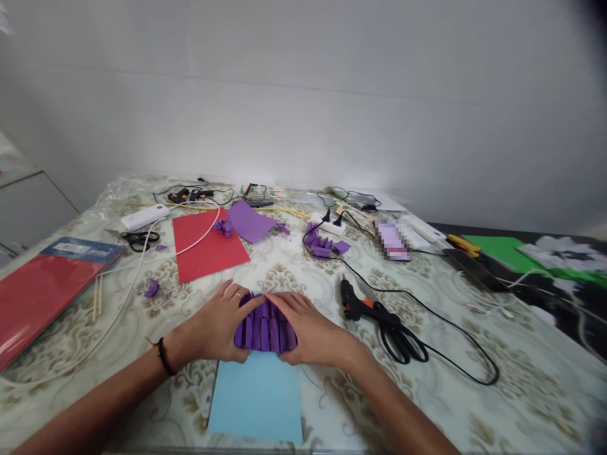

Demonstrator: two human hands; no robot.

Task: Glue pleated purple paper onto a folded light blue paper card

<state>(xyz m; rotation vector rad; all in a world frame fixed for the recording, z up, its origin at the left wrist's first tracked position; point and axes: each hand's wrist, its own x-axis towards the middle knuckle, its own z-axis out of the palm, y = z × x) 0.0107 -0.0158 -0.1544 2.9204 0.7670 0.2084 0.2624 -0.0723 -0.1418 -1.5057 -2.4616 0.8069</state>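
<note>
A row of folded purple paper pieces (264, 331) lies on the far edge of a light blue sheet (258, 395) in front of me. My left hand (215, 327) presses on the row's left end, fingers curled over it, a ring on one finger and a black band on the wrist. My right hand (308, 330) holds the right end, its fingers lying across the top of the folds. Both hands squeeze the row together between them.
A black and orange glue gun (355, 306) and black scissors (401, 338) with a trailing cable lie right of my hands. Further off are a red sheet (207, 244), a purple sheet (250, 221), purple scraps (325, 245), a power strip (328, 225), small scissors (139, 239) and red paper pack (38, 297).
</note>
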